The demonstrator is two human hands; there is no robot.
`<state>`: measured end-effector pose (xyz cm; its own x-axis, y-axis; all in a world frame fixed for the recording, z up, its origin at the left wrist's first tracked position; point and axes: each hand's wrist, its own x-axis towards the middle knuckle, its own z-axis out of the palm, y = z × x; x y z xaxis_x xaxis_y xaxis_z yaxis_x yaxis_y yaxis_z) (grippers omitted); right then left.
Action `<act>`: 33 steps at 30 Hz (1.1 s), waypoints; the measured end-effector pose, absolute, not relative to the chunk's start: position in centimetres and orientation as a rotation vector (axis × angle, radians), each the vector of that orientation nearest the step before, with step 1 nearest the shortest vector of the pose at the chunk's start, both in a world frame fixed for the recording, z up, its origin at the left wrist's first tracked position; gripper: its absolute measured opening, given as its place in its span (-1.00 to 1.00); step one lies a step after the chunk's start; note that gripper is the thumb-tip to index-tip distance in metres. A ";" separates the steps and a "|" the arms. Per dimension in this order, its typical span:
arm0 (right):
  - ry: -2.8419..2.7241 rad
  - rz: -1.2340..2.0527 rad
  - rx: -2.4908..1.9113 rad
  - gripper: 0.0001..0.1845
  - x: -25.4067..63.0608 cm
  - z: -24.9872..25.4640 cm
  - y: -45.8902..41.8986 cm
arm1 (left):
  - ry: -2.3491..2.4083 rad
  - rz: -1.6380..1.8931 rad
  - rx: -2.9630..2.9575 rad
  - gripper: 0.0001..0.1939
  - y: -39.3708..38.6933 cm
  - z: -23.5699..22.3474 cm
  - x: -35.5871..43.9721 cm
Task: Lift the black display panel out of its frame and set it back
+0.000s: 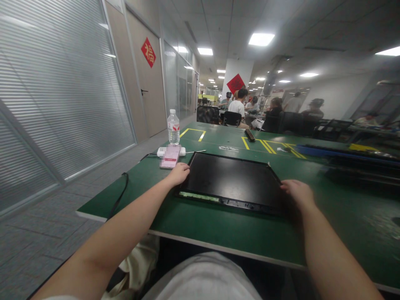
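A flat black display panel (234, 177) lies on the green table in front of me, its dark screen facing up. Along its near edge runs a strip of green circuit board (200, 196). My left hand (180, 174) grips the panel's left edge, thumb and fingers closed on the frame. At the right edge, my right hand (298, 192) is closed on the frame too, its fingertips partly hidden behind the hand. Just beyond my left hand, a phone (170, 156) with a lit pink screen leans on a white power strip (182, 151).
A water bottle (173, 127) stands behind the phone. Yellow tape marks the green table (225, 233), with a dark slotted block (249, 135) near its far edge. Stacked dark panels with a blue edge (350, 153) lie at the right. Several people sit at desks farther back.
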<state>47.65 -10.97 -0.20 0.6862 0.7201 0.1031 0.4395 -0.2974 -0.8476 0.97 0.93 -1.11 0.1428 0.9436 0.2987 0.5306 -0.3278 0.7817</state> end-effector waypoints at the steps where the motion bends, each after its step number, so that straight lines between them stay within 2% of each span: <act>1: -0.901 0.369 -1.935 -0.70 47.7 -0.2 -10.9 | 1.427 1.051 1.956 -0.91 1.0 -1.2 0.9; 6: -0.907 0.366 -1.931 -0.69 47.8 -0.4 -10.8 | 1.539 0.803 2.181 -0.70 1.0 -1.5 0.8; 16: -0.923 0.351 -1.906 -0.69 48.4 -1.1 -10.5 | 1.584 0.737 2.206 -0.31 -0.1 -1.3 0.8; 33: -0.919 0.341 -1.895 -0.73 48.8 -1.8 -10.2 | 1.573 0.718 2.217 -0.28 0.2 -1.4 0.4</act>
